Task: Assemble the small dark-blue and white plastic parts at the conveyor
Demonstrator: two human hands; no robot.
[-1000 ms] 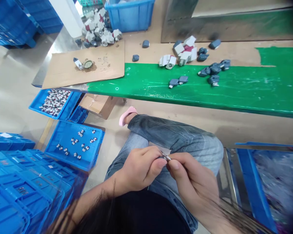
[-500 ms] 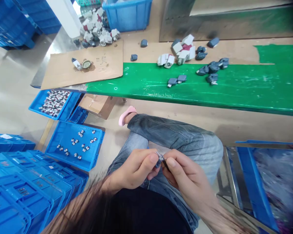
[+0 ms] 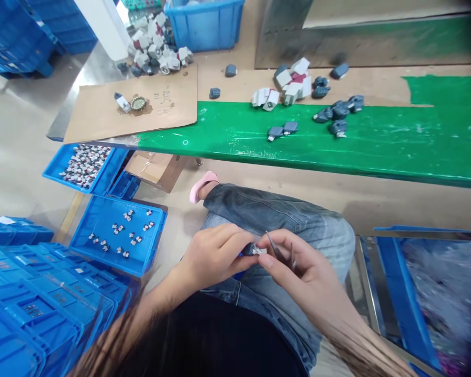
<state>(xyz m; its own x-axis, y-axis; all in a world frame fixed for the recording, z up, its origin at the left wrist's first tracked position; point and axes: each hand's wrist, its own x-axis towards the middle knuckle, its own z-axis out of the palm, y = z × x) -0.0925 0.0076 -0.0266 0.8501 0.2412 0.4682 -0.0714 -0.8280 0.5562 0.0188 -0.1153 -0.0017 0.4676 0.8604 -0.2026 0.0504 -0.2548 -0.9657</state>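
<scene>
Over my lap, my left hand point(image 3: 217, 256) is closed on a small dark blue-grey plastic part point(image 3: 249, 249), its white end pointing right. My right hand point(image 3: 298, 272) meets it there, thumb and forefinger at the white end point(image 3: 260, 251). Between the fingers of that hand sits a slim dark metal tool that looks like tweezers point(image 3: 273, 245), its two prongs showing apart and pointing up, away from the part. The fingers hide much of the part and the tool.
Ahead is a bench with a green cover point(image 3: 235, 136), bearing loose blue-grey parts point(image 3: 340, 110) and white pieces point(image 3: 270, 98). Cardboard point(image 3: 172, 104) holds a bottle cap point(image 3: 138, 103). At left are a blue tray point(image 3: 141, 267) of small parts and stacked blue crates point(image 3: 43, 293); another crate point(image 3: 408, 303) stands right.
The tool's tip has left the part and now points up between my right fingers. My right thumb and forefinger have come to the white end. My left hand has turned, showing its back.
</scene>
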